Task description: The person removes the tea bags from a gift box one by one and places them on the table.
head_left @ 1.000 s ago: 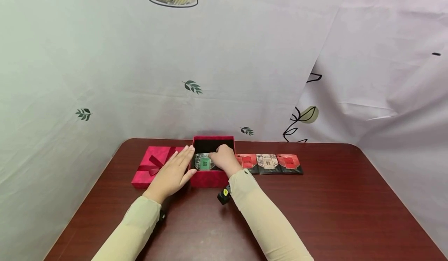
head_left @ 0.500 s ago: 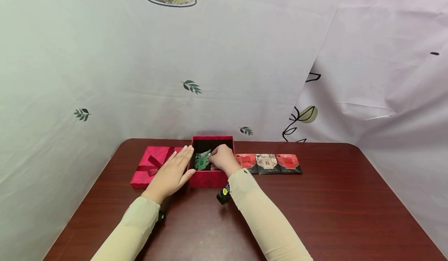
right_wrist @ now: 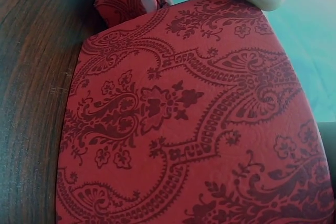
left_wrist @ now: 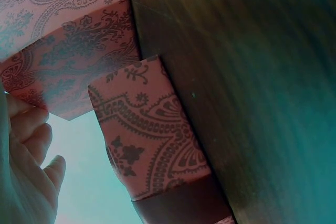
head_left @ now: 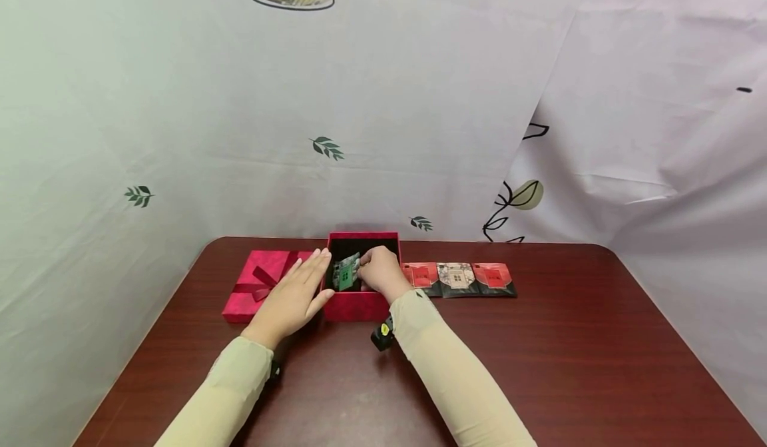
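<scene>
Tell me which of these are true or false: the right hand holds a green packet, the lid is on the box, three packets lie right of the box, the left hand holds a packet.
1. The right hand holds a green packet over the box. True.
2. The lid is on the box. False: it lies on the table, left of the open box.
3. Three packets lie in a row right of the box. True.
4. The left hand holds a packet. False: it rests flat against the box's left side, fingers straight.
</scene>
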A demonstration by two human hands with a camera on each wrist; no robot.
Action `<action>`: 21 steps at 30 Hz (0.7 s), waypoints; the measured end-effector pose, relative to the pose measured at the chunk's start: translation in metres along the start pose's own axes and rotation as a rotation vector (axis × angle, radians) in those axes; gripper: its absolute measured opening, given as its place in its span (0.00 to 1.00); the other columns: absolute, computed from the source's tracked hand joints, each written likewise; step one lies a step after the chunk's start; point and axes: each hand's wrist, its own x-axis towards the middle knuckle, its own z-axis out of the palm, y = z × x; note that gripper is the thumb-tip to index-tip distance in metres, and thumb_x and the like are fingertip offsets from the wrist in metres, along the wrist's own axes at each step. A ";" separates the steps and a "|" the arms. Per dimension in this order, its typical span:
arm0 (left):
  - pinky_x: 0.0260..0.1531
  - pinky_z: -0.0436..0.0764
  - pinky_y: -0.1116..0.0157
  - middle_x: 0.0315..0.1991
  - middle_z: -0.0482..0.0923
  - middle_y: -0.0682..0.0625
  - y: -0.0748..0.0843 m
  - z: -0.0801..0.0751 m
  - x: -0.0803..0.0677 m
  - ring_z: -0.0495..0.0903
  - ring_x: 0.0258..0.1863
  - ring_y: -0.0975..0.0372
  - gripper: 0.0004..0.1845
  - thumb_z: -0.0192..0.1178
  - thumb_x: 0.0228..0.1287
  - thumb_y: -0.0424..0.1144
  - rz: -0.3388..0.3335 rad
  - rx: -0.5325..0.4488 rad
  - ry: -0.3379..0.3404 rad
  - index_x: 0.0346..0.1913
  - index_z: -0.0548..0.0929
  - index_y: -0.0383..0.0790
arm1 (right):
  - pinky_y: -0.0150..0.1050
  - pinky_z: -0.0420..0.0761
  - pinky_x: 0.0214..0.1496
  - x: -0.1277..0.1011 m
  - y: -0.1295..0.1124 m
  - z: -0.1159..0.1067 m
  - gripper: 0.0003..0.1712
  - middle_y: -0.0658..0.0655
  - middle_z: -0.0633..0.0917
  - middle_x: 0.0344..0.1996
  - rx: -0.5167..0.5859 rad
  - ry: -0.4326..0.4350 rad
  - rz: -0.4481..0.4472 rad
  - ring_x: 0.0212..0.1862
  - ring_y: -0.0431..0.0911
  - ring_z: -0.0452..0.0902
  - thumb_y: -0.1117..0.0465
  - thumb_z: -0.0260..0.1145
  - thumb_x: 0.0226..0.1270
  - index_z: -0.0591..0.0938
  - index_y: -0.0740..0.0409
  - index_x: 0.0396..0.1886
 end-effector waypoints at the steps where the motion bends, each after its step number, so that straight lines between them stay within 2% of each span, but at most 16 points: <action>1: 0.75 0.56 0.44 0.77 0.60 0.38 0.000 0.000 0.000 0.55 0.78 0.47 0.37 0.58 0.74 0.49 0.002 0.001 0.000 0.76 0.63 0.30 | 0.41 0.87 0.36 0.000 0.000 0.000 0.12 0.57 0.87 0.27 0.005 0.008 -0.007 0.21 0.45 0.84 0.69 0.66 0.68 0.85 0.68 0.50; 4: 0.74 0.57 0.43 0.77 0.60 0.38 0.000 0.001 0.000 0.55 0.78 0.47 0.37 0.58 0.73 0.48 0.008 0.010 0.003 0.76 0.63 0.29 | 0.41 0.86 0.35 -0.001 -0.001 0.000 0.10 0.57 0.87 0.30 0.010 0.037 -0.031 0.21 0.46 0.83 0.68 0.67 0.68 0.86 0.67 0.47; 10: 0.75 0.56 0.44 0.77 0.59 0.39 -0.001 0.001 0.001 0.54 0.78 0.47 0.37 0.57 0.74 0.49 0.006 0.010 0.000 0.77 0.62 0.30 | 0.42 0.85 0.36 -0.003 -0.002 0.000 0.05 0.55 0.87 0.28 -0.047 0.125 -0.106 0.26 0.44 0.83 0.66 0.68 0.66 0.86 0.63 0.39; 14: 0.75 0.55 0.45 0.77 0.59 0.39 -0.002 0.001 0.001 0.54 0.78 0.48 0.37 0.57 0.74 0.49 -0.003 0.004 -0.004 0.77 0.62 0.30 | 0.43 0.85 0.38 -0.005 -0.002 0.001 0.05 0.55 0.87 0.30 -0.072 0.167 -0.143 0.33 0.44 0.82 0.65 0.68 0.66 0.86 0.61 0.39; 21: 0.75 0.56 0.44 0.77 0.60 0.38 -0.001 0.001 0.000 0.55 0.78 0.47 0.37 0.57 0.74 0.49 0.001 0.003 -0.004 0.76 0.62 0.30 | 0.42 0.85 0.39 -0.008 -0.002 0.003 0.09 0.55 0.88 0.32 -0.134 0.235 -0.217 0.34 0.45 0.83 0.66 0.66 0.66 0.87 0.62 0.43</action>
